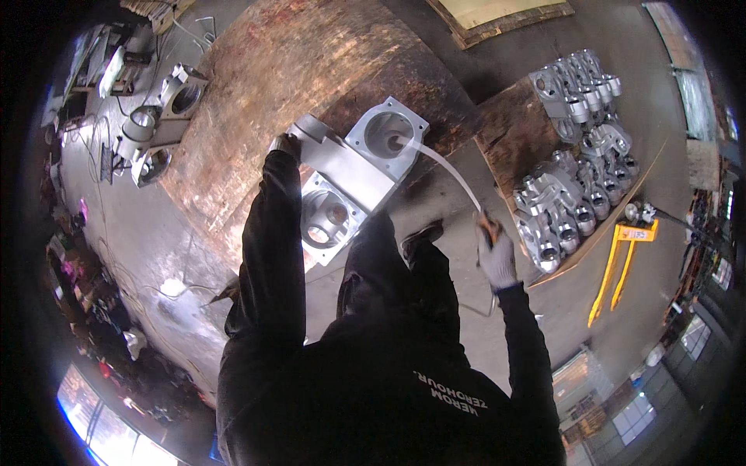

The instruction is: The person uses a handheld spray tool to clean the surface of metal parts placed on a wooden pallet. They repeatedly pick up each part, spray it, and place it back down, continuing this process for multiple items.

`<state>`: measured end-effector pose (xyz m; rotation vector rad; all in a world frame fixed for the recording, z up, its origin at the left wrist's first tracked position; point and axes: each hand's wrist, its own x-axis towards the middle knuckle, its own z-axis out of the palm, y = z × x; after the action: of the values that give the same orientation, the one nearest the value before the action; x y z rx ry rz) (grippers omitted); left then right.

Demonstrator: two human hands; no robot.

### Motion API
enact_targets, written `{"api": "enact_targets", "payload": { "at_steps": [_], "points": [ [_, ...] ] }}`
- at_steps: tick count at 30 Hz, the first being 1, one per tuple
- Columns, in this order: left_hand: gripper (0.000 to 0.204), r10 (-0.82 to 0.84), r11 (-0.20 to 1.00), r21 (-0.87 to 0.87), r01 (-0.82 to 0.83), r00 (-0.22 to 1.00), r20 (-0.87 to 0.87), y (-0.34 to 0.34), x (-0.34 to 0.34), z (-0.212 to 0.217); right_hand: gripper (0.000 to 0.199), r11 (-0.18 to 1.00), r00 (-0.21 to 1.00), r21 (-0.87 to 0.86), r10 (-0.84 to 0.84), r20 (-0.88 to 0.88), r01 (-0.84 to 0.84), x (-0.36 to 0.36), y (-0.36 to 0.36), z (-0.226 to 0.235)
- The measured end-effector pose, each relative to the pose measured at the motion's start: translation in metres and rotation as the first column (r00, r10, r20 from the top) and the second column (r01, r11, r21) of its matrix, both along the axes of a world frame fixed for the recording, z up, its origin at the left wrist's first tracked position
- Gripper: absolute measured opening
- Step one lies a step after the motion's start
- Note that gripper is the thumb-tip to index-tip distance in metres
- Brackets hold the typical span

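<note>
A large silver metal casting [351, 172] with square flanged ends and round bores is tilted over the near edge of a wooden tabletop. My left hand [286, 145], partly hidden by its sleeve, grips the casting's upper left end. In my gloved right hand [497, 260], out to the right, is the orange-brown handle of a blow gun with a long curved pale tube [454, 171]. The tube arches left, and its tip is inside the casting's upper right bore [388, 133]. A thin hose hangs below my right hand.
The worn wooden tabletop [256, 85] stretches ahead. Several silver castings [571, 175] stand in rows on a wooden board at right, beside a yellow pallet jack [614, 268]. Another large casting [148, 128] lies at far left, with cables [109, 140] on the floor.
</note>
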<state>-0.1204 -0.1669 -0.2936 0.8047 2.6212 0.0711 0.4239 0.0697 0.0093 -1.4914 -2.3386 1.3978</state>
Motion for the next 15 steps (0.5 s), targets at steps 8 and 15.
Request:
{"api": "enact_targets", "payload": {
  "at_steps": [8,15],
  "points": [
    [0.029,0.187,0.906,0.352,-0.235,0.968,0.166,0.047,0.087,0.036,0.046,0.955,0.951,0.24,0.103,0.29,-0.177,-0.03,0.045,-0.01],
    [0.022,0.393,0.592,0.441,-0.674,0.72,0.573,0.072,0.188,0.138,0.035,0.967,0.974,0.152,0.185,0.13,-0.204,0.059,0.036,-0.018]
  ]
}}
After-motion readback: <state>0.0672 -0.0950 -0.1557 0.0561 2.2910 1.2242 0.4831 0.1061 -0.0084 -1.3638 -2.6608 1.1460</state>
